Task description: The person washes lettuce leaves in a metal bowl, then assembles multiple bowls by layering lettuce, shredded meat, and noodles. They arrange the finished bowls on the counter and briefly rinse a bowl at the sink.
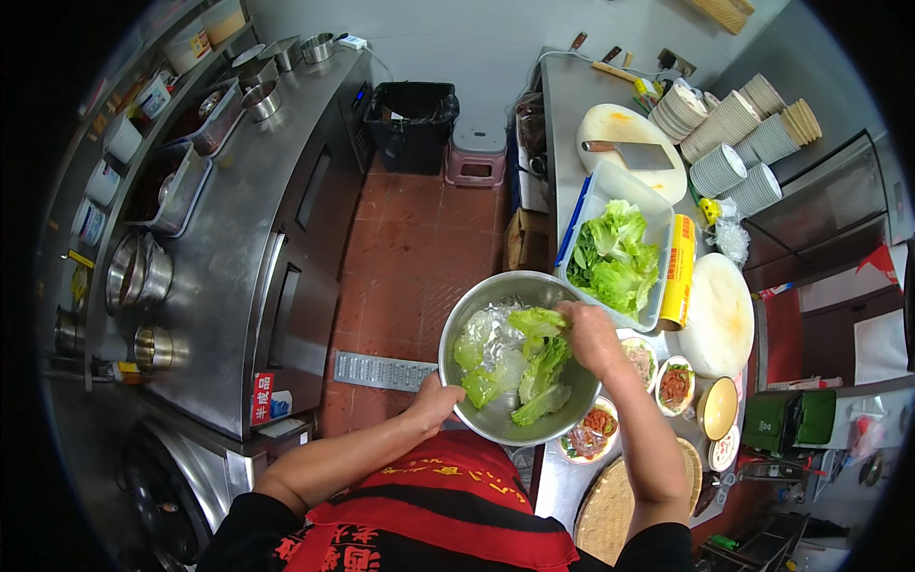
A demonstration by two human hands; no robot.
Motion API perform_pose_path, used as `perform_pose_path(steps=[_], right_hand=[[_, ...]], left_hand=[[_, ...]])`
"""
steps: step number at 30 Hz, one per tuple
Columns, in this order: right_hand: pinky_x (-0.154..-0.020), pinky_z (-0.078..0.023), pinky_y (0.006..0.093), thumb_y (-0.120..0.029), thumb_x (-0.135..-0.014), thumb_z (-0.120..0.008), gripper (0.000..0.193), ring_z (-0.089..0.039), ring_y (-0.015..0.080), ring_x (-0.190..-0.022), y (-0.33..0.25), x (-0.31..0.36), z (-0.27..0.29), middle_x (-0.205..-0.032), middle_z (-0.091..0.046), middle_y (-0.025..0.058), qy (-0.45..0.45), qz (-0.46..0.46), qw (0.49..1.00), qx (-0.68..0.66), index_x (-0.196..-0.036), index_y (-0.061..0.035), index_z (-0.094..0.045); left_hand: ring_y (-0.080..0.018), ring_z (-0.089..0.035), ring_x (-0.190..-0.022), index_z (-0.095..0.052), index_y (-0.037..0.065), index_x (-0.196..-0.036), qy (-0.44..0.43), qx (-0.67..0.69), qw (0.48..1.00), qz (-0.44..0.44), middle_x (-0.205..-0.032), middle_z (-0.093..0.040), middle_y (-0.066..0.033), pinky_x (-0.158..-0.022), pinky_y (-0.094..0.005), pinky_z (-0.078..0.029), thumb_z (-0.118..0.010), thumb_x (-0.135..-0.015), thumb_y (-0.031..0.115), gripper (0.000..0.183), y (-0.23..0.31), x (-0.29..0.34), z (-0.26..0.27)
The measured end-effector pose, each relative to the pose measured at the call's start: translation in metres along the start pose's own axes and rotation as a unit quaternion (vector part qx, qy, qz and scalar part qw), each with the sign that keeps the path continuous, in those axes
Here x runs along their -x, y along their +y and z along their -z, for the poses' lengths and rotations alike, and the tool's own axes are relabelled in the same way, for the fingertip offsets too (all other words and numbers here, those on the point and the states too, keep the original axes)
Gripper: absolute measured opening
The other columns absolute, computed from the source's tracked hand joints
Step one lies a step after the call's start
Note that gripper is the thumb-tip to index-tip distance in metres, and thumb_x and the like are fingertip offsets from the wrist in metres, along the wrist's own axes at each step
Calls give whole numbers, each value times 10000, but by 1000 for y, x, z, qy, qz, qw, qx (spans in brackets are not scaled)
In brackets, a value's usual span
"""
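Observation:
A steel mixing bowl (pixel 459 310) is tilted in front of me, with green lettuce leaves (pixel 545 367) and some clear water inside. My left hand (pixel 436 400) grips the bowl's lower left rim. Reaching over the right rim, my right hand (pixel 588 336) has its fingers closed on a lettuce leaf; the fingertips are partly hidden. Just beyond the bowl, a clear plastic tub (pixel 658 205) with a blue edge holds more lettuce (pixel 618 253). Close to my right forearm stand small dishes of red-topped food (pixel 677 385) and a wrapped one (pixel 591 434).
On the right counter are a cleaver (pixel 639 155) on a round cutting board (pixel 600 124), a yellow roll (pixel 679 276), a second board (pixel 720 315), stacked bowls (pixel 720 129) and a woven tray (pixel 605 505). A steel counter (pixel 219 248) stands left; a black bin (pixel 412 124) and stool (pixel 477 153) stand ahead.

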State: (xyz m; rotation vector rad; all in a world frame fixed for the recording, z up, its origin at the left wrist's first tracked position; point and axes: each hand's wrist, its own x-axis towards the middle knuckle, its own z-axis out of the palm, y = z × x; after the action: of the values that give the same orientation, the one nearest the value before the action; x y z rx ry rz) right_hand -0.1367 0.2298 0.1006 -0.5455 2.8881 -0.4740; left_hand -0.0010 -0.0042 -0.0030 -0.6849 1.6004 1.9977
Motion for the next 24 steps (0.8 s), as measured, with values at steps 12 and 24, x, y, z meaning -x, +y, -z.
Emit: perform_pose_path(steps=[12,24], right_hand=[[-886,-463,413,-123,-738,-747,538,-586,373,-1015,109,-41,73,-1082,-611,223,183,-160,970,13,-1216,-22,-524],[-1049,-318,514,-139,-882,-500,440,-431,251,-1266,20,19,-40,-1267,-535,58,-110,304,910,262,-1322,-141,-474]], left_hand=[[-146,-597,-571,-597,-71,-986,8,4,1000,14,-768,-627,-110,-408,-270,-439,-508,-729,-34,275,26,0,-11],[-165,-598,-643,-588,-87,-1023,-15,-37,999,-1,-813,-623,-108,-520,-296,-469,-518,-717,-28,320,26,-2,-7]])
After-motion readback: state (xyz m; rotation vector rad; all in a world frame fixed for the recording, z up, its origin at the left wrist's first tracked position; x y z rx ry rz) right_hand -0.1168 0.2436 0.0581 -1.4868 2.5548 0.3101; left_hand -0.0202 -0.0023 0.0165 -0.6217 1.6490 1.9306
